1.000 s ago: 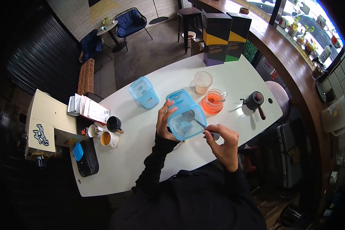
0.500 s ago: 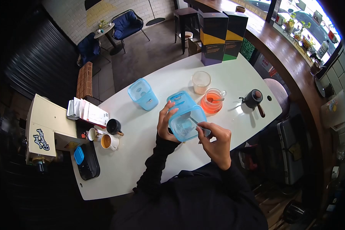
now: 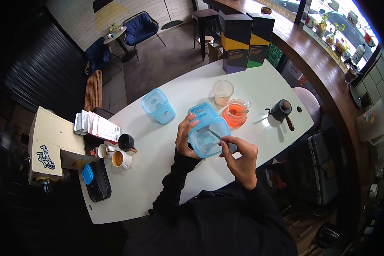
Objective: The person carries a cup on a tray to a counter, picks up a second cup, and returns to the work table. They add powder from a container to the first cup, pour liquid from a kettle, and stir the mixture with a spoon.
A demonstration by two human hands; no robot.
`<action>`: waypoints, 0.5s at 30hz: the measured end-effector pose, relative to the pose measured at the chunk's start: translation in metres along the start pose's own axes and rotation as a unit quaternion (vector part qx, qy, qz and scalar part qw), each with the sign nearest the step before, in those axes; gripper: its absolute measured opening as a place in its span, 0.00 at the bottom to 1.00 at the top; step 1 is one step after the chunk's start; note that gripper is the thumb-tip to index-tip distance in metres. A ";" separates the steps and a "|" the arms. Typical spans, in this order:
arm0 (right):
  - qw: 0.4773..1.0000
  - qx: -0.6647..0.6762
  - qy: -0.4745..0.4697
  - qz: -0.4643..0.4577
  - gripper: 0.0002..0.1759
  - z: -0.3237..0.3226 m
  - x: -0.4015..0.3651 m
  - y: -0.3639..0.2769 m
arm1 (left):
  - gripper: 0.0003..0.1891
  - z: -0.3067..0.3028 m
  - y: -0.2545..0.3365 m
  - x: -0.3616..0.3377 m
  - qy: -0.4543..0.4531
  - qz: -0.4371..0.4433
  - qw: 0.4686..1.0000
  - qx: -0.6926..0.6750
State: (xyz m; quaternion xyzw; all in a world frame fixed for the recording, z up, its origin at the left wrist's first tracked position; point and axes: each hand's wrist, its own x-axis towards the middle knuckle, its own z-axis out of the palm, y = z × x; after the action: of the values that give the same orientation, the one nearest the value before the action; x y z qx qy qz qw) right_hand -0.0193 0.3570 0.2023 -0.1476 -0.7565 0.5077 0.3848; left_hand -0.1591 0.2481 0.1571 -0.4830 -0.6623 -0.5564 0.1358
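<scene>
My left hand (image 3: 184,138) is wrapped around the side of a light-blue translucent plastic container (image 3: 197,149), tilted with its wide mouth towards me. Pinched between the thumb and fingers of my right hand (image 3: 243,162) is a metal spoon (image 3: 214,134), its lower end inside the container. Whitish residue shows on the container's inner base. Directly beyond its far rim is another light-blue plastic piece (image 3: 205,109), partly covered. A glass pitcher (image 3: 234,116) of orange-red liquid with a spoon in it stands just past my right hand, beside a clear cup (image 3: 222,91).
A second blue container (image 3: 161,112) stands on the white table (image 3: 158,170). To the right is a black pot with a wooden handle (image 3: 281,110). Mugs (image 3: 122,158), a black tray (image 3: 99,192) and a cream machine (image 3: 57,141) are at left. Stacked boxes (image 3: 247,40) stand at the back.
The spoon and my right hand have shifted very slightly within the container's mouth. Both hands keep their grips; the view has moved a little.
</scene>
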 end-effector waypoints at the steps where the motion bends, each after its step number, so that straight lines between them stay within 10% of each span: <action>1: 1.000 0.000 0.002 -0.005 0.07 0.000 0.000 0.000 | 0.48 0.000 -0.001 -0.001 -0.001 -0.006 1.000 -0.006; 15: 0.999 0.051 -0.013 0.012 0.05 -0.004 -0.001 0.004 | 0.49 0.002 -0.002 -0.001 0.002 -0.017 1.000 -0.019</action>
State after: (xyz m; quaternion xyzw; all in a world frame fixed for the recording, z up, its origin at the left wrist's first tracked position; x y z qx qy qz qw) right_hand -0.0161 0.3608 0.1990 -0.1306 -0.7329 0.5520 0.3756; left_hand -0.1594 0.2495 0.1549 -0.4726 -0.6595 -0.5725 0.1183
